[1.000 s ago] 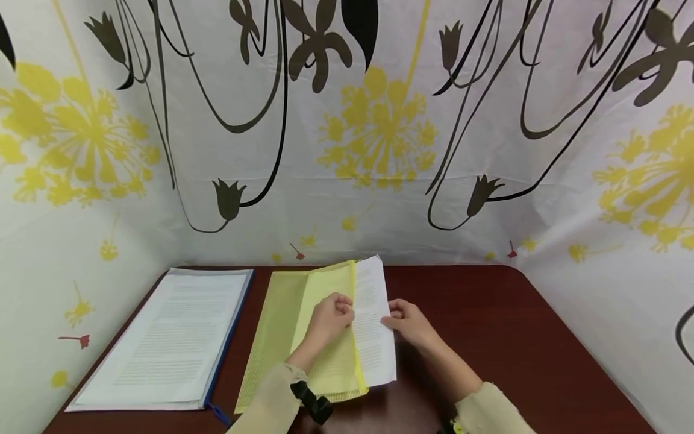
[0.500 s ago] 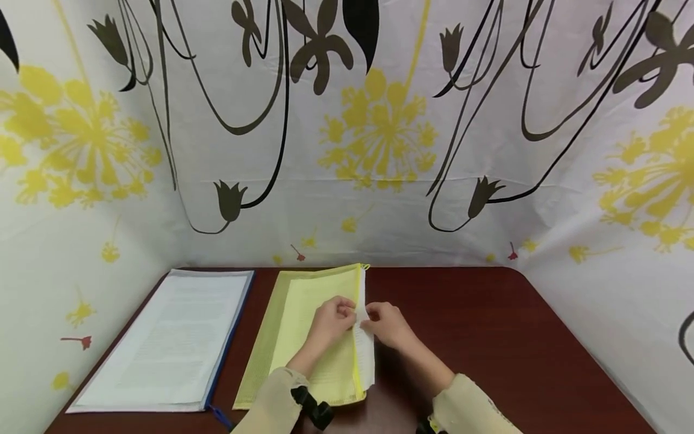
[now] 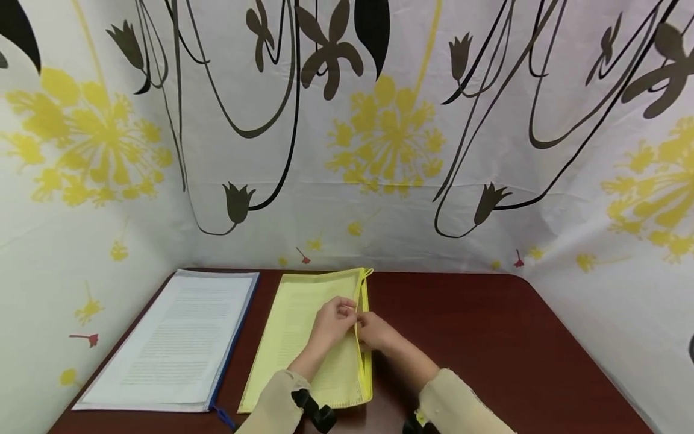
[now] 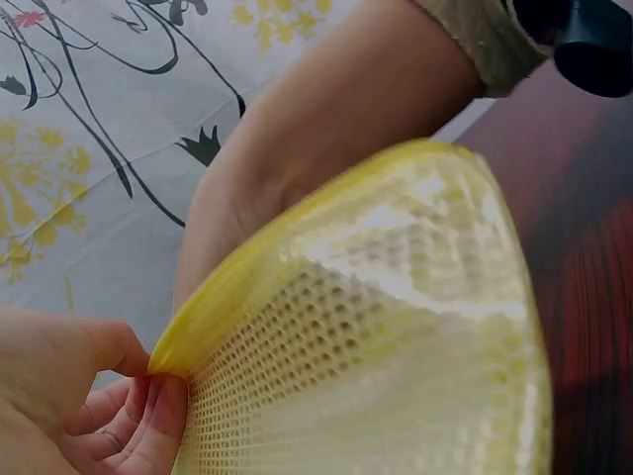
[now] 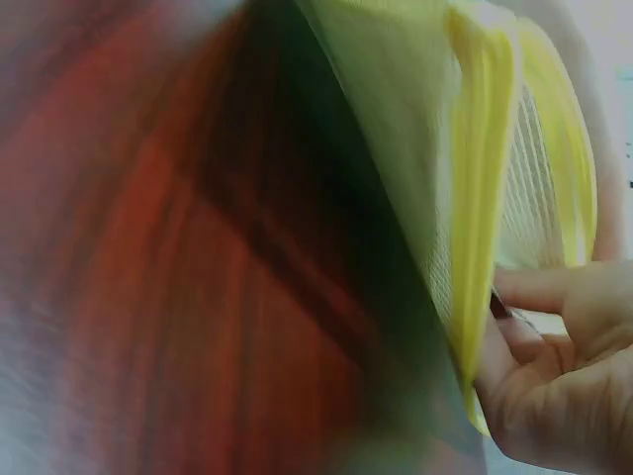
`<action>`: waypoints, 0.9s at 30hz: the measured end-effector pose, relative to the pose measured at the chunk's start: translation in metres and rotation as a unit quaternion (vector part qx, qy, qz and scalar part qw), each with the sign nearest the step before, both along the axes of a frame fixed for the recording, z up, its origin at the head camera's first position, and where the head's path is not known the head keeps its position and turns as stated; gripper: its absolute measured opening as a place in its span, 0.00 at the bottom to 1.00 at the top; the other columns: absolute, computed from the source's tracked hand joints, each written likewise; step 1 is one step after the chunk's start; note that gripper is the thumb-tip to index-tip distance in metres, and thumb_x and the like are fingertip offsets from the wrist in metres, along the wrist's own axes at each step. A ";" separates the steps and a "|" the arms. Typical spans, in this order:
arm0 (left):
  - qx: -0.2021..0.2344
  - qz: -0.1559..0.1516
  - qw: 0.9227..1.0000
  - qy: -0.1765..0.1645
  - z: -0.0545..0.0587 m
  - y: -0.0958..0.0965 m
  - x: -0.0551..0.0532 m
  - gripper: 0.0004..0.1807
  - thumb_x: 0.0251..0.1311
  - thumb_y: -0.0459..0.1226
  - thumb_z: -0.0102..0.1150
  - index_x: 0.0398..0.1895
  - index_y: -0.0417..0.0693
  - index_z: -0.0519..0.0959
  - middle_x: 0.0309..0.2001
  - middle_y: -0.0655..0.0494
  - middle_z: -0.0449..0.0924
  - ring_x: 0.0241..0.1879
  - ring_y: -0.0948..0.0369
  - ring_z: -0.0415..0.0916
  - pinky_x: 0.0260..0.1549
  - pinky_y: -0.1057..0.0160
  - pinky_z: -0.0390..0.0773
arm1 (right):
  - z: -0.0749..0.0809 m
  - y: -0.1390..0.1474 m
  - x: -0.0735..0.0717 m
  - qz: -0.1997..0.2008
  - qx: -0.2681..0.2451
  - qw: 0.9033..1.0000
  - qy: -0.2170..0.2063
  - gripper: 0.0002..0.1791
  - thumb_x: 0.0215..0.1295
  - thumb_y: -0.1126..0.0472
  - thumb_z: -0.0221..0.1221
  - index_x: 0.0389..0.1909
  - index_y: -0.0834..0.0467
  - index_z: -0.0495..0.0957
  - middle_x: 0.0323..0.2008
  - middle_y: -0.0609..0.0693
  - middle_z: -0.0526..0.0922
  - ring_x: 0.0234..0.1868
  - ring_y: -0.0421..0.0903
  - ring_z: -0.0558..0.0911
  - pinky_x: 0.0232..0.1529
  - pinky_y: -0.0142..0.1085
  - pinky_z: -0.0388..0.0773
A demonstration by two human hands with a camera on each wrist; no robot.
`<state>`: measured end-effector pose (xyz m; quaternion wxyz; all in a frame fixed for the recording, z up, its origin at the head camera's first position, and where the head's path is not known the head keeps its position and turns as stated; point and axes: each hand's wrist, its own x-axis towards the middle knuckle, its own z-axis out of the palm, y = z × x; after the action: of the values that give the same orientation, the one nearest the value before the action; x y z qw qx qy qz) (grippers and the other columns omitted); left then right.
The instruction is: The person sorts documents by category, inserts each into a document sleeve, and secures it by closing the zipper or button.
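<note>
A yellow mesh zipper pouch [image 3: 303, 337] lies on the table with printed papers showing through its top layer. My left hand [image 3: 332, 322] pinches the zipper edge of that top layer between thumb and fingers and holds it raised, as the left wrist view also shows. At the pouch's open right side, my right hand [image 3: 376, 333] has its thumb and curled fingers on the lower zipper edge [image 5: 485, 178]. Its fingertips are partly hidden by the edge in the right wrist view. The zipper's pull loop [image 3: 368, 272] sits at the far corner.
A stack of printed papers [image 3: 168, 337] lies on a blue-edged zipper pouch [image 3: 238, 325] at the left, its blue pull tab [image 3: 223, 416] near the front. The dark red-brown table [image 3: 466, 337] meets a flower-patterned cloth [image 3: 303, 150] behind and at both sides.
The white papers that stuck out of the pouch's right side have gone inside it. My right hand has moved left to the opening, while my left hand keeps its pinch on the edge.
</note>
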<state>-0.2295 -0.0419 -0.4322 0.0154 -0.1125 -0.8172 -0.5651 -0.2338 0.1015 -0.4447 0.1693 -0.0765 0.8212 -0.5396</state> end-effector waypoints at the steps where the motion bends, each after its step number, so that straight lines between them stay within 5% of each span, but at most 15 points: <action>1: 0.001 0.000 1.000 0.000 -0.001 -0.001 0.000 0.13 0.57 0.30 0.58 0.45 0.38 0.80 0.38 0.45 0.83 0.38 0.55 0.82 0.36 0.63 0.80 | 0.001 0.001 -0.002 0.014 -0.001 1.000 -0.008 0.26 0.56 0.76 0.48 0.59 0.72 0.72 0.34 0.53 0.79 0.31 0.43 0.80 0.31 0.35 0.83; 7: 0.007 0.004 1.000 -0.012 -0.005 -0.009 0.001 0.13 0.58 0.31 0.57 0.46 0.38 0.80 0.37 0.47 0.82 0.38 0.56 0.82 0.34 0.63 0.80 | 0.012 0.018 -0.019 0.044 -0.021 0.998 -0.050 0.25 0.64 0.70 0.56 0.61 0.74 0.69 0.37 0.58 0.83 0.33 0.44 0.84 0.38 0.37 0.87; 13: 0.045 -0.003 0.999 -0.027 -0.007 -0.011 -0.001 0.13 0.60 0.30 0.57 0.47 0.36 0.79 0.37 0.46 0.81 0.36 0.60 0.81 0.33 0.63 0.84 | 0.014 0.035 -0.057 -0.081 -0.045 0.995 -0.033 0.21 0.66 0.71 0.59 0.57 0.75 0.69 0.37 0.64 0.85 0.31 0.46 0.87 0.38 0.41 0.87; 18: 0.052 -0.005 0.998 -0.026 -0.008 -0.010 -0.001 0.12 0.60 0.30 0.57 0.47 0.36 0.79 0.37 0.46 0.81 0.36 0.60 0.81 0.33 0.63 0.85 | 0.005 0.035 -0.083 -0.181 -0.005 0.983 0.019 0.22 0.66 0.66 0.62 0.57 0.72 0.71 0.45 0.67 0.82 0.36 0.52 0.88 0.38 0.40 0.87; 22: 0.047 -0.007 0.998 -0.027 -0.009 -0.011 0.001 0.12 0.60 0.30 0.57 0.47 0.36 0.79 0.36 0.47 0.81 0.35 0.60 0.81 0.33 0.63 0.84 | -0.002 0.026 -0.097 -0.202 0.035 0.978 0.051 0.27 0.64 0.61 0.64 0.59 0.71 0.70 0.48 0.68 0.82 0.37 0.54 0.88 0.37 0.40 0.87; 27: 0.049 -0.011 0.998 -0.033 -0.011 -0.011 0.002 0.12 0.60 0.30 0.57 0.47 0.36 0.79 0.36 0.47 0.80 0.35 0.60 0.81 0.33 0.63 0.84 | -0.007 0.015 -0.108 -0.202 0.126 0.967 0.090 0.25 0.62 0.59 0.64 0.56 0.68 0.73 0.37 0.61 0.84 0.28 0.48 0.84 0.29 0.37 0.84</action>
<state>-0.2271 -0.0530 -0.4431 -0.0120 -0.1022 -0.7870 -0.6083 -0.3418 0.1170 -0.4518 -0.0099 0.0646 0.8931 -0.4452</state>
